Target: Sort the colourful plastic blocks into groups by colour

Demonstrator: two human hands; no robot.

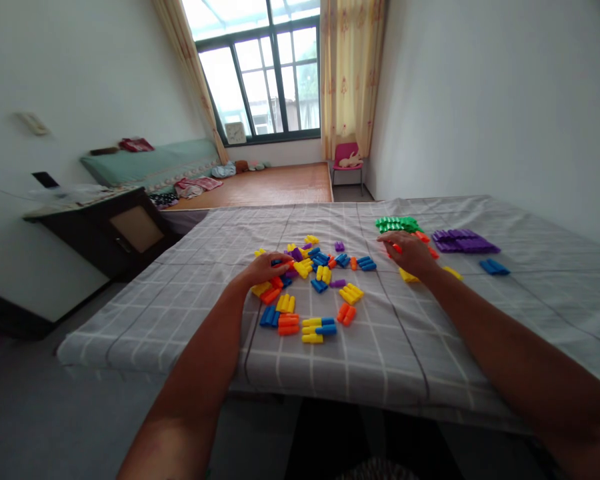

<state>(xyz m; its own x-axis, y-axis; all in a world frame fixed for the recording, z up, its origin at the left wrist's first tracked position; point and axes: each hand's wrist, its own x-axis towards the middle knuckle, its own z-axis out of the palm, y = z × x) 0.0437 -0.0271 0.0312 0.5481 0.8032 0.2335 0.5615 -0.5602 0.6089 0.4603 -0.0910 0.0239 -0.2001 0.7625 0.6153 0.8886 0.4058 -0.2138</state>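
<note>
Green pieces (397, 225) and purple pieces (465, 241) lie grouped by colour, mixed pieces (323, 274) lie scattered by the left hand (265, 266), and the right hand (409, 253) is over orange pieces (422, 237), both hands' fingers loosely bent, grip unclear.

Relative to the tablecloth (340, 373), both forearms reach over its near edge, palms down above it; left hand (270, 265) and right hand (403, 250) apart, fingers bent.

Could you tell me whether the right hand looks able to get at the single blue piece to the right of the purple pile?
Probably yes: the right hand is close by, and only bare cloth shows beside the blue piece, with the purple pile behind it.
</note>
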